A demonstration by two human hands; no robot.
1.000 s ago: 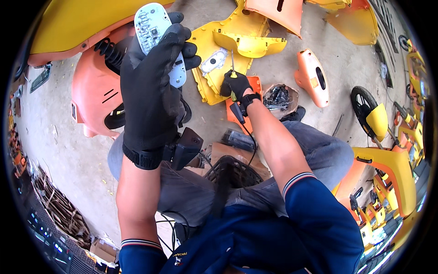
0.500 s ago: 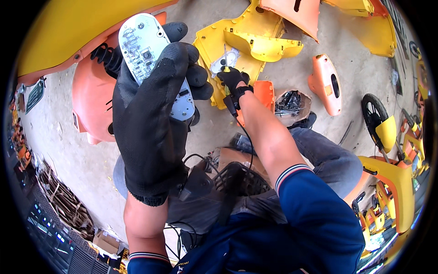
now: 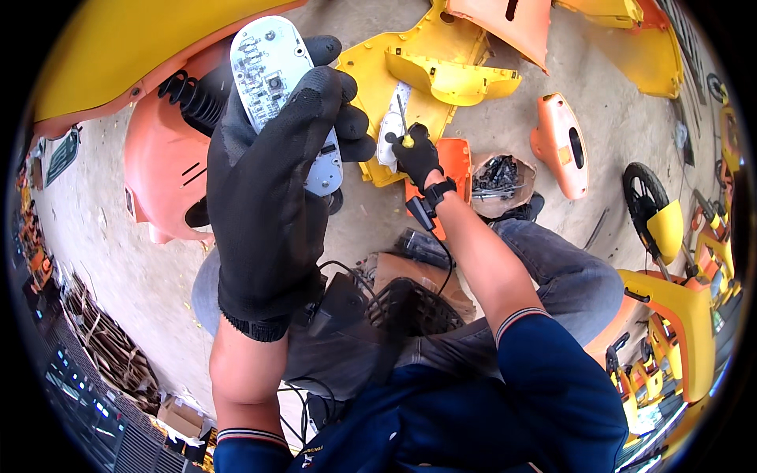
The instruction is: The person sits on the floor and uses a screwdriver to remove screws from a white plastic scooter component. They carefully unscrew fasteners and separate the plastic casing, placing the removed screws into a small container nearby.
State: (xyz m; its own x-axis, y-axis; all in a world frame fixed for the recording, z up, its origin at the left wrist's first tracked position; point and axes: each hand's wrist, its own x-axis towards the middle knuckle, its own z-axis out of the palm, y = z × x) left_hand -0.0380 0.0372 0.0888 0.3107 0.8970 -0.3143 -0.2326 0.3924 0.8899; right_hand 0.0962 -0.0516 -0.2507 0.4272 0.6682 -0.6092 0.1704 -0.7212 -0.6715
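Note:
My left hand, in a black work glove, is raised close up and wrapped round a long white circuit board with rounded ends. Small components dot the board's face; my thumb and palm cover its middle. Farther off, my gloved right hand grips a screwdriver with a yellow handle, its thin shaft pointing up and away. Against those fingers is a long white part with dark round spots. Whether the fingers hold that part too is hard to tell. Beneath it lies a yellow body panel.
An open bag of dark screws stands beside an orange bin. Orange-pink shells and a wheel with a yellow fender lie to the right. A large pink shell with a black coil spring is at left.
My left hand and the circuit board have shifted slightly right. My right hand has moved a little right and nearer, and the white part beside it has turned more upright.

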